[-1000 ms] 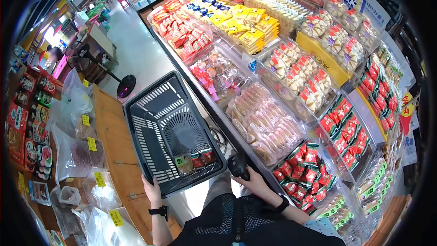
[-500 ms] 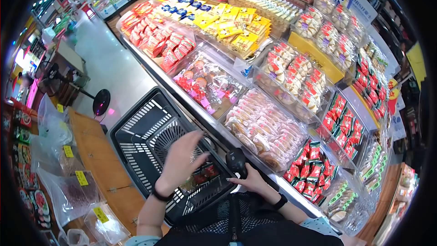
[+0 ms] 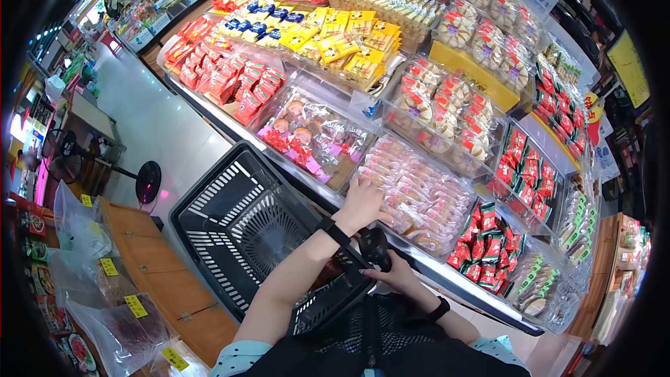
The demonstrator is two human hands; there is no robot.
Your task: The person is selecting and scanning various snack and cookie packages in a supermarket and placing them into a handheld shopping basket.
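My left hand (image 3: 362,202) is at the near left corner of a clear bin of pale, individually wrapped pastries (image 3: 419,192). Its fingers reach over the front edge onto the wrappers, apart, with nothing seen held in them. Close by, my right hand (image 3: 398,274) is wrapped round a black rounded handle (image 3: 375,248) that rises beside the basket. The dark grey shopping basket (image 3: 202,241) stands against the display's front edge, below my left forearm. A small reddish item inside it is mostly hidden by that arm.
Neighbouring bins hold bagged sweets with pink labels (image 3: 314,129), red-and-green packets (image 3: 486,248) and yellow packets (image 3: 349,31). At left are a wooden cabinet (image 3: 157,258), clear bags with yellow price tags (image 3: 136,305) and a floor fan base (image 3: 148,181). Aisle floor (image 3: 178,126) runs behind the basket.
My left hand has moved from above the basket, right and forward, to the wrapped pastries. My right hand keeps its hold on the black handle. The view has shifted slightly.
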